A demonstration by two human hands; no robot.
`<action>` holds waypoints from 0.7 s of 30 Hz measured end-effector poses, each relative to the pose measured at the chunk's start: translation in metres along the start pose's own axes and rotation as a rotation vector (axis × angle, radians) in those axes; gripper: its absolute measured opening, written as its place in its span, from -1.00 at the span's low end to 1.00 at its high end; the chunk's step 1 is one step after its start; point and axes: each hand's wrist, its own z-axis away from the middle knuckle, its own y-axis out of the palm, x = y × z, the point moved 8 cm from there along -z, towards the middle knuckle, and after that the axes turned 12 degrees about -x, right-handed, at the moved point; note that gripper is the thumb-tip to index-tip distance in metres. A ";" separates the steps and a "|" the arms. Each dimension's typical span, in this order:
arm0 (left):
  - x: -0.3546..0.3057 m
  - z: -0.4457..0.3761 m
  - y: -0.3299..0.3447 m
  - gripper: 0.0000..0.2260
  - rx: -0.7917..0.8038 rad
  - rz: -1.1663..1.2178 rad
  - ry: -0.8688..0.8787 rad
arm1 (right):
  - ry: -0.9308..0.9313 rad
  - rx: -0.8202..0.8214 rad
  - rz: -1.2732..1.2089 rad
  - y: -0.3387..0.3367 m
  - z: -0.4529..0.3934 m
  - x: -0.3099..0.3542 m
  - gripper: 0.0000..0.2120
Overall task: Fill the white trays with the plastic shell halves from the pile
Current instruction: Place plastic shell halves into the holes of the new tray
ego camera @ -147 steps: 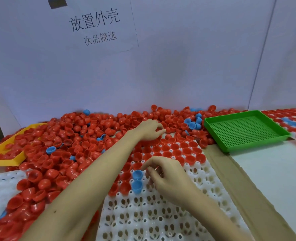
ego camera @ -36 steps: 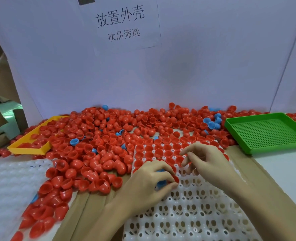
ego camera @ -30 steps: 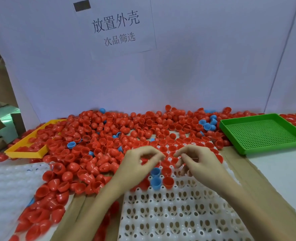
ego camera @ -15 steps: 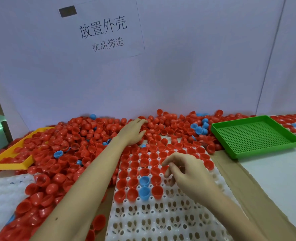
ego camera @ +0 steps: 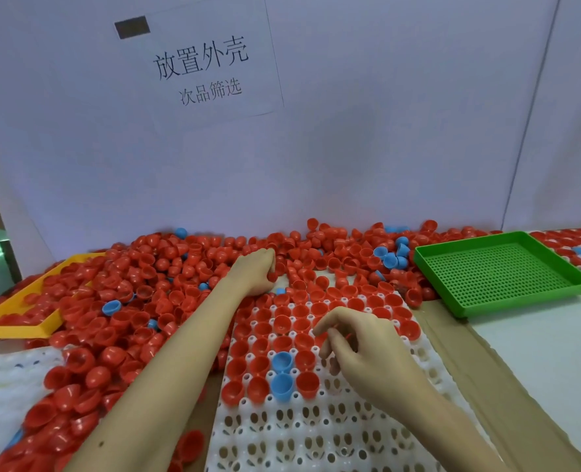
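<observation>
**Tray half filled, pile behind**

Bare sockets fill the white tray's (ego camera: 316, 434) near rows. The right hand (ego camera: 367, 349) hovers with fingers curled; its contents can't be told. Beyond, the left hand (ego camera: 255, 272) grips red shell halves in the pile (ego camera: 153, 277) against the white wall (ego camera: 384, 131).

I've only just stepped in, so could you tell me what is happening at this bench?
A person is filling a white tray with plastic shell halves. The left hand reaches into the red pile at the back and grips shells there, while the right hand hovers over the tray with its fingers curled, pinching what looks like a red shell. The far rows already hold red shells and two blue shells; the near rows are still bare. A green tray sits to the right.
</observation>
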 end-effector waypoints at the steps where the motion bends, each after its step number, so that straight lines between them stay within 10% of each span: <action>1: 0.001 0.003 -0.002 -0.79 -0.029 0.048 -0.001 | -0.001 0.001 0.004 0.001 0.000 0.000 -0.73; 10: 0.008 0.038 -0.043 -0.71 -0.409 0.612 -0.082 | 0.000 -0.025 0.011 -0.004 -0.003 -0.004 -0.71; 21: -0.078 0.185 -0.078 -0.70 -0.393 0.910 0.138 | 0.106 0.141 -0.349 0.003 0.000 0.010 -0.75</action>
